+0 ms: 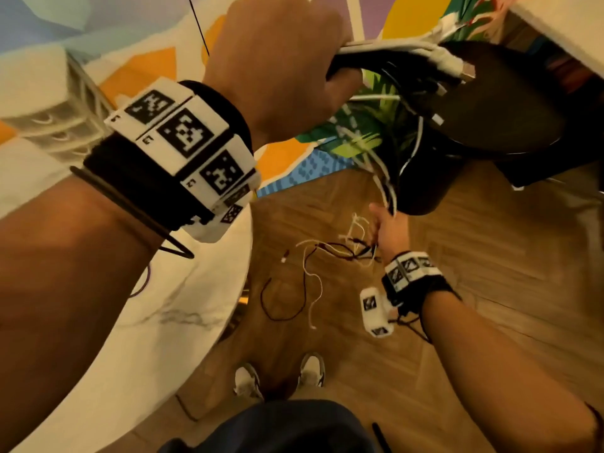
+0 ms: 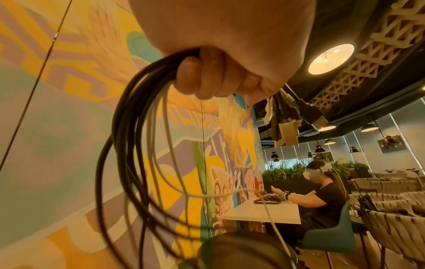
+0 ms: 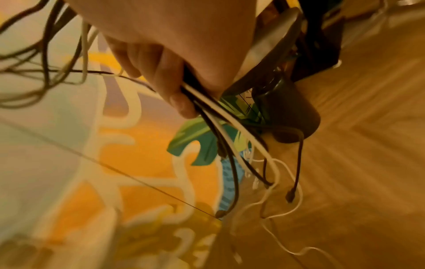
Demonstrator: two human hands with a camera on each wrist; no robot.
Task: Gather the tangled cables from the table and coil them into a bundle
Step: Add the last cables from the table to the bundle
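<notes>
while the head view looks down past both arms, the left hand [image 1: 277, 63] is raised in a fist round the cables [image 1: 392, 49], whose white and black plug ends stick out past the knuckles toward a dark chair [image 1: 490, 103]. lower down, the right hand [image 1: 387, 223] reaches toward the floor [image 1: 490, 273] with several strands running up from its fingers to the raised fist. more loose ends lie tangled on the floor just beside that hand. a white marbled surface [image 1: 183, 289] curves along the left. the wristbands carry black-and-white square code markers; the small characters beside them cannot be read.

from the left wrist, the fingers [image 2: 207, 78] are curled tight round the gathered cables, black and pale loops hanging below the fist and a cluster of usb plugs [image 2: 299, 120] jutting out the other side. a painted wall [image 2: 69, 145] fills the left, and another person [image 2: 326, 191] sits at a white table farther off.

from the right wrist, the fingers [image 3: 170, 87] pinch black and white strands against the palm, and the strands trail past the fingertips down to the floor. no writing is legible here.
</notes>
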